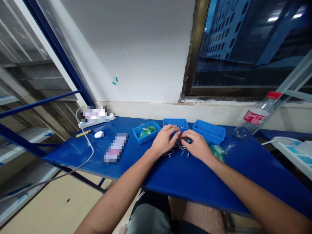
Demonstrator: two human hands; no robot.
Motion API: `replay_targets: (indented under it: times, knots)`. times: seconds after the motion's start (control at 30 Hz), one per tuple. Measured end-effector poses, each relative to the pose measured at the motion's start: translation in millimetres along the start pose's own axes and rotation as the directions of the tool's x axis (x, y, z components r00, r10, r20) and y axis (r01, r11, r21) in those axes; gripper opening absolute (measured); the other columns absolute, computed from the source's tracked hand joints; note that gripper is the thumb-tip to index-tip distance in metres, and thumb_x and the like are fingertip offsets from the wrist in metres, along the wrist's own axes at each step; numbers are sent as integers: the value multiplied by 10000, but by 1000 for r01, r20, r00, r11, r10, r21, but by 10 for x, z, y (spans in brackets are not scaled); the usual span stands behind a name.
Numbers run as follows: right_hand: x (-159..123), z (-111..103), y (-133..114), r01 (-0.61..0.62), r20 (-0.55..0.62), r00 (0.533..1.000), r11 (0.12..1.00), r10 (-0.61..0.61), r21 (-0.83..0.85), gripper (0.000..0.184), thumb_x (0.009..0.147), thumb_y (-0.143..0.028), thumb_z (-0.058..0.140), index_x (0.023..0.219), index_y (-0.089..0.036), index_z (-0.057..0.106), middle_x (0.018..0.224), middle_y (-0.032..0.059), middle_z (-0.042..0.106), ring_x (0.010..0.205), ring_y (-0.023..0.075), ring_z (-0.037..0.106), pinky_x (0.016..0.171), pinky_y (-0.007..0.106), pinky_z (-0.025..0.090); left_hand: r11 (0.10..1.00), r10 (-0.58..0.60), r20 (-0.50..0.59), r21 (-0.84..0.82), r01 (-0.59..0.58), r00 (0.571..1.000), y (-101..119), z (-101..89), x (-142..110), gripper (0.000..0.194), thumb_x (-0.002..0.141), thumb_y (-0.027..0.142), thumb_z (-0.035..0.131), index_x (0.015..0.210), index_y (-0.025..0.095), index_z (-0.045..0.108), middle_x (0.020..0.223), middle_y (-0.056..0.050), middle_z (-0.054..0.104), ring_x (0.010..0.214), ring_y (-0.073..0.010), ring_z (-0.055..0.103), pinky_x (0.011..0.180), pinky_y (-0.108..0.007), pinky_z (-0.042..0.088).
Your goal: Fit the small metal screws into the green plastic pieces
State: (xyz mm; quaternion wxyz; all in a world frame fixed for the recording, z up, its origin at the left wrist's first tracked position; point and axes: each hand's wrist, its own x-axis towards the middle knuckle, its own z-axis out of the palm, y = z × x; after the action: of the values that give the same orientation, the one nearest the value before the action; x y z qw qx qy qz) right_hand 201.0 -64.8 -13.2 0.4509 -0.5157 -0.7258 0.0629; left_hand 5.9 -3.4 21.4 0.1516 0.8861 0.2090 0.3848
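Observation:
My left hand (165,139) and my right hand (195,145) meet fingertip to fingertip over the blue table. Both are closed in a pinch, but whatever lies between the fingers is too small or hidden to name. Under them spreads a loose pile of thin metal screw-like pieces (180,149), partly covered by the hands. Green-and-clear plastic packets (218,151) lie beside my right wrist. Just behind my left hand is a blue bin (175,121) with a few metal pieces in it. Farther left, another blue bin (145,140) holds green packets (147,131).
A third blue bin (211,132) stands at the back right, near a clear bottle with a red cap (255,116). On the left are a blurred-out flat object (115,148), a white oval item (99,134), a yellow cutter (83,133) and a trailing cable (92,152).

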Motion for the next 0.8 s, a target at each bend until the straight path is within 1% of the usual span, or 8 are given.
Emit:
replay_targets:
  times: [0.07,0.2,0.27,0.37,0.47,0.6,0.7,0.8]
  knots:
    - [1,-5,-4,-48,-30,998,998,49,48,137,936,-241,625,1034,-239,720,975,53,727,870,230,680,830,383,562,1000,-13,-17,11,14,1000,10,-5,-1,262,1068,290,486,1191,196,697,1198,-106,698,1165,-236,638,1085,-422,495]
    - [-2,-21,-9,-91,-70,993,992,97,84,353,965,-292,587,1308,-232,647,932,43,707,800,220,657,795,380,564,997,-60,-30,51,62,998,34,-21,1,324,1080,351,467,1243,193,698,1115,-107,717,1082,-240,657,1018,-411,524]
    - [-1,-38,-12,-79,-91,992,995,85,64,316,985,-308,561,1271,-241,678,966,52,720,819,222,665,802,384,563,992,-109,-10,59,109,994,45,-32,2,354,1078,381,472,1289,194,685,1034,-90,745,989,-234,683,951,-396,545]
    - [1,-63,-21,-74,-121,989,994,83,74,228,983,-338,579,1123,-252,736,1024,59,760,852,232,699,813,392,574,980,-197,65,28,196,978,62,-49,-1,400,1075,406,472,1365,200,654,885,-52,778,831,-213,720,837,-350,566]
    - [3,-79,-33,-114,-135,982,985,131,132,198,967,-366,630,1068,-250,754,1027,54,789,874,240,733,836,401,588,973,-221,155,-32,229,963,79,-49,-10,432,1077,395,455,1433,210,616,796,-23,790,758,-199,744,788,-317,571]
    - [13,-93,-45,-91,-171,977,975,126,202,193,967,-395,657,1014,-246,771,1048,69,784,962,257,736,888,422,591,970,-180,202,-126,208,963,80,-16,-21,447,1064,355,462,1464,200,589,927,-40,824,771,-198,763,763,-309,585]
    - [21,-94,-39,-52,-193,976,969,101,243,187,962,-403,676,982,-248,779,1037,79,761,969,261,723,863,423,601,967,-166,177,-165,196,970,64,7,-16,402,1040,327,501,1384,189,655,1046,-62,822,815,-210,769,792,-335,602]
    - [18,-74,-18,-63,-178,977,957,117,284,172,952,-394,694,991,-248,777,1027,77,745,936,250,720,848,419,611,961,-163,127,-202,186,978,59,7,-1,337,1020,311,541,1275,193,727,1153,-75,803,970,-231,773,898,-367,604]
